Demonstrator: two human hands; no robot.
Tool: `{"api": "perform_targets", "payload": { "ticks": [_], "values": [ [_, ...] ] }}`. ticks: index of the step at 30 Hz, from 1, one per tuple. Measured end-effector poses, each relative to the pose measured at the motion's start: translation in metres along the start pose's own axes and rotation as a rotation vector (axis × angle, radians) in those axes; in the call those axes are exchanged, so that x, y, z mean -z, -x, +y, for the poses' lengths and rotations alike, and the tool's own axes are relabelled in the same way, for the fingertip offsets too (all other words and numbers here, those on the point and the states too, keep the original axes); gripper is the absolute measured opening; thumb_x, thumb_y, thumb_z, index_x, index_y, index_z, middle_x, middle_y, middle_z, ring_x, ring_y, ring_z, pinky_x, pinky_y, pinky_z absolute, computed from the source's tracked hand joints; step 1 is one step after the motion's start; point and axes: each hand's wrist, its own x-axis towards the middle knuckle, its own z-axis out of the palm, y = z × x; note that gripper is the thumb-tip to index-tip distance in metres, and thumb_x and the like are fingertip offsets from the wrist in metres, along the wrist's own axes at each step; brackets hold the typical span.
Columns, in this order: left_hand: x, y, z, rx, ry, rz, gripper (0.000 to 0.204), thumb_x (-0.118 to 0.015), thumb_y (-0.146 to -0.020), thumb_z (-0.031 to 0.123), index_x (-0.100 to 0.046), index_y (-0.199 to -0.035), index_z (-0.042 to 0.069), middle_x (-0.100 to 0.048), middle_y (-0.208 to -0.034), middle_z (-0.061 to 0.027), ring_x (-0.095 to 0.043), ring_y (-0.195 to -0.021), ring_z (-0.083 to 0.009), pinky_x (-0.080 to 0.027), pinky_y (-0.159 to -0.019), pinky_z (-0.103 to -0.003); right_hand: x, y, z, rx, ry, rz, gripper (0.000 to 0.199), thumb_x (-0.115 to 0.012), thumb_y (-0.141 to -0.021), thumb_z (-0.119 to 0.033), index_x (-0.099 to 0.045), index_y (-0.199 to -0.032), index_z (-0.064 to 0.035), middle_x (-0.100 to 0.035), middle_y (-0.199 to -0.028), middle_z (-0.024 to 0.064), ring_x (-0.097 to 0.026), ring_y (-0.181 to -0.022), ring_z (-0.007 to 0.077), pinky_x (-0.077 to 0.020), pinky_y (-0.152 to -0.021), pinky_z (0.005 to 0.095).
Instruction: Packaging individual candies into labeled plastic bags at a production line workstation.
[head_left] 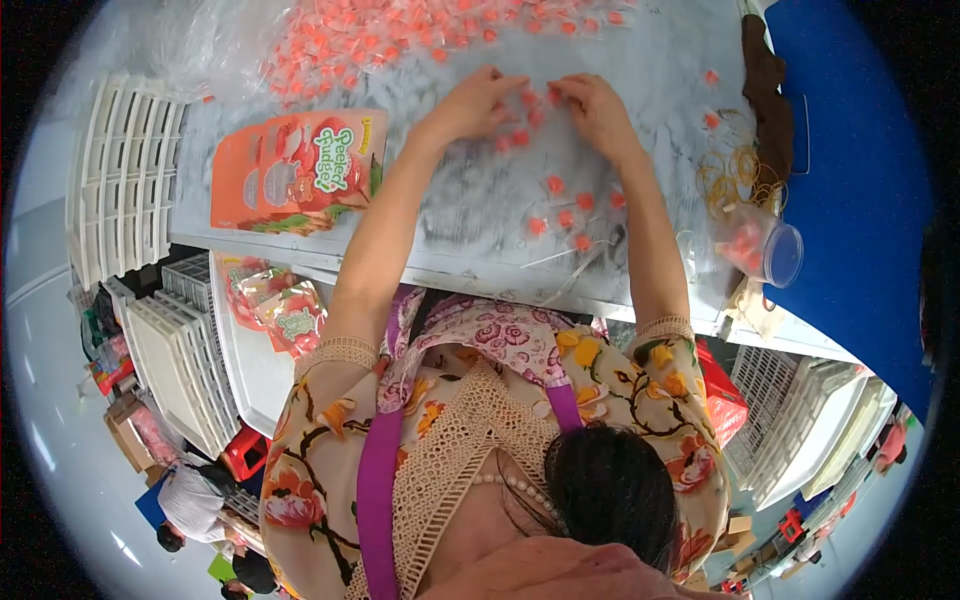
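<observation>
Both arms reach over the grey table [440, 225] to small red candies in clear wrappers. My left hand [478, 104] is bent at the fingers, thumb and index finger apart, beside a few wrapped candies [519, 138]. Facing it, my right hand [594, 112] has its fingertips pinched together at a wrapped candy [553, 97]. Several more candies [565, 217] lie scattered nearer me, between my forearms. A large heap of the same candies [390, 40] spreads along the far side. Left of my left forearm lie flat red printed pouches [240, 180], overlapping.
White slatted crates [125, 180] stand at the left edge, below clear plastic film [185, 45]. Rubber bands [735, 180] and a clear jar [780, 252] with candies are at the right. A white tray with pouches [290, 315] sits below the table edge. Other people [200, 500] are behind.
</observation>
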Motion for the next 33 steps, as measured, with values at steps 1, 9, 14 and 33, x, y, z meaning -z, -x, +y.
{"api": "perform_targets", "payload": {
  "ticks": [1,9,14,33],
  "values": [
    [-0.005,0.006,0.006,0.014,0.002,-0.013,0.050,-0.063,-0.078,0.010,-0.055,-0.127,0.013,-0.050,-0.116,-0.0170,-0.057,-0.094,-0.0316,-0.047,-0.082,-0.036,0.002,0.007,-0.007,0.033,-0.040,-0.027,0.036,-0.050,-0.075,0.006,-0.065,-0.107,-0.0052,-0.064,-0.102,0.0116,-0.058,-0.095,0.0308,-0.0466,-0.086,0.0359],
    [0.002,0.039,0.039,0.050,0.101,-0.207,0.048,-0.066,-0.078,0.015,-0.056,-0.124,0.011,-0.053,-0.116,-0.0197,-0.058,-0.096,-0.0331,-0.047,-0.083,-0.038,0.027,0.026,-0.035,-0.141,-0.253,-0.231,0.038,-0.052,-0.078,0.006,-0.063,-0.112,-0.0052,-0.064,-0.104,0.0134,-0.061,-0.092,0.0309,-0.0491,-0.083,0.0345],
    [0.041,-0.005,-0.038,0.068,-0.276,0.556,0.044,-0.064,-0.077,0.012,-0.058,-0.121,0.009,-0.058,-0.105,-0.0186,-0.057,-0.095,-0.0343,-0.047,-0.084,-0.041,-0.019,-0.066,-0.022,0.159,-0.107,-0.001,0.044,-0.053,-0.078,0.004,-0.060,-0.119,-0.0086,-0.063,-0.110,0.0151,-0.061,-0.097,0.0308,-0.0482,-0.085,0.0358],
    [0.051,0.054,-0.064,0.271,0.006,0.341,0.050,-0.066,-0.076,0.003,-0.056,-0.125,0.009,-0.057,-0.117,-0.0103,-0.063,-0.083,-0.0205,-0.051,-0.073,-0.031,-0.040,-0.060,-0.022,-0.098,-0.261,-0.112,0.049,-0.044,-0.078,0.008,-0.060,-0.121,-0.0084,-0.064,-0.111,0.0095,-0.061,-0.090,0.0183,-0.0481,-0.082,0.0289]
  ]
}}
